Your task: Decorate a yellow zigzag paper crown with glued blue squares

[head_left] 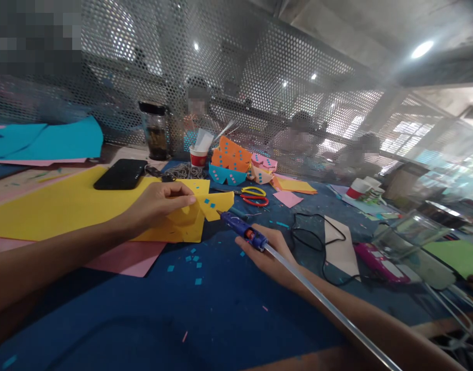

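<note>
My left hand [164,201] pinches a small cut-out of yellow paper [216,202] that carries a few blue squares. Wrapped around a blue glue gun [240,226], my right hand [273,247] points its nozzle at the yellow cut-out's lower edge. I cannot tell whether the tip touches the paper. A long clear glue stick [321,296] sticks out of the gun's back toward me. Beneath my left hand lies a large yellow sheet [66,206], over a pink sheet [124,260]. Several loose blue paper squares [193,257] are scattered on the blue table top [151,309].
Scissors with red and yellow handles [255,197] lie beyond the gun. Behind stand folded paper pieces [230,157], a red-and-white cup [198,156] and a tumbler [155,131]. A phone [120,174] rests on the left. A black cable [323,247] and a glass jar [418,232] are at right.
</note>
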`<action>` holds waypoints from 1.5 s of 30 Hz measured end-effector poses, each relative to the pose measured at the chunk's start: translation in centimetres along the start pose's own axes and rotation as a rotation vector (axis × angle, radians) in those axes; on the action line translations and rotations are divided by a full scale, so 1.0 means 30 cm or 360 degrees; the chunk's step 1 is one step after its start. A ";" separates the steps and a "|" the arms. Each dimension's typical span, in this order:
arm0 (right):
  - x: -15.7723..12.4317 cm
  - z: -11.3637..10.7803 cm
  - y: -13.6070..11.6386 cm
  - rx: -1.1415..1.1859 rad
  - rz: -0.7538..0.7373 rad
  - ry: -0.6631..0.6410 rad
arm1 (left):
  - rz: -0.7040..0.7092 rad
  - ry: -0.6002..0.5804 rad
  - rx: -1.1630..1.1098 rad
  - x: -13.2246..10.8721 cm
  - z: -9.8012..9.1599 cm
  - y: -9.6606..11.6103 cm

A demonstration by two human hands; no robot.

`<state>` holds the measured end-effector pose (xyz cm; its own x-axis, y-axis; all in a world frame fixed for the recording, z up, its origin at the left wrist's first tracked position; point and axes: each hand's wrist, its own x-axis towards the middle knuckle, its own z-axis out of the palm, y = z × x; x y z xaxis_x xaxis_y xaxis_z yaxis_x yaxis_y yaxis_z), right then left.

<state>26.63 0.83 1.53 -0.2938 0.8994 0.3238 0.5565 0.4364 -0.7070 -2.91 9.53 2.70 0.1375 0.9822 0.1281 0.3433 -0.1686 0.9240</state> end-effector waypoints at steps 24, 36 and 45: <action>0.000 0.002 0.002 -0.0062 0.0036 0.0000 | 0.0035 -0.0016 0.0068 0.002 -0.005 -0.004; -0.002 0.001 0.000 -0.0091 0.0028 0.0014 | -0.0012 -0.0011 0.0027 -0.013 0.001 0.031; -0.001 0.006 0.007 -0.0126 0.0041 0.0017 | 0.0042 -0.0010 0.0056 -0.012 -0.001 0.028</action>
<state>26.62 0.88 1.26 -0.2704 0.9104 0.3132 0.6238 0.4135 -0.6633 -2.71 9.05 3.46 0.1526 0.9768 0.1500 0.3720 -0.1974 0.9070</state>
